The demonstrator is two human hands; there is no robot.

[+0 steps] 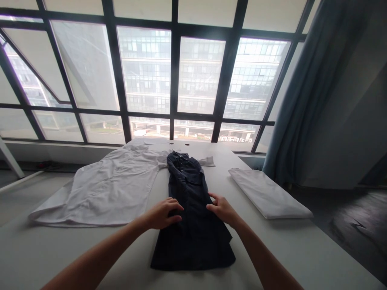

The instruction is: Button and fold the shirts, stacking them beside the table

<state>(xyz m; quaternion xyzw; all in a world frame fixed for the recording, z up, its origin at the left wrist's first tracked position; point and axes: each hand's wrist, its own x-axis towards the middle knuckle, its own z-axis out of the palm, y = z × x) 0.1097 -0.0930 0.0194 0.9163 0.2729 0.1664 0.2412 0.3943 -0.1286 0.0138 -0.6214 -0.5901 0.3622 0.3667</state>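
The left hand (166, 213) is over the left edge of the dark shirt (193, 221), its fingers loosely bent and the thumb standing apart from them, with a clear gap between. I see nothing pinched in it, and from here I cannot tell whether the fingertips press on the fabric or hover just above. The right hand (222, 208) is at the opposite edge, thumb and forefinger spread apart and pointing inward along the side of the shirt. It is open too, and its fingertips seem to meet the cloth, though how firmly I cannot say.

The dark shirt lies lengthwise on the white surface (302, 249) between the two hands, collar at the far end, its wider hem nearest the person. Its upper part is narrow, with a sleeve lying along the front and small buttons near the collar.

To the left, a white garment (111, 189) is spread wide and wrinkled, its far part reaching close to the dark shirt's collar. To the right, apart from the shirt, a folded cloth (272, 193) lies flat by the edge of the surface. Beyond stand tall dark-framed windows (202, 76), with a building (145, 72) outside, and a blue-grey curtain (305, 100) hangs on the right.
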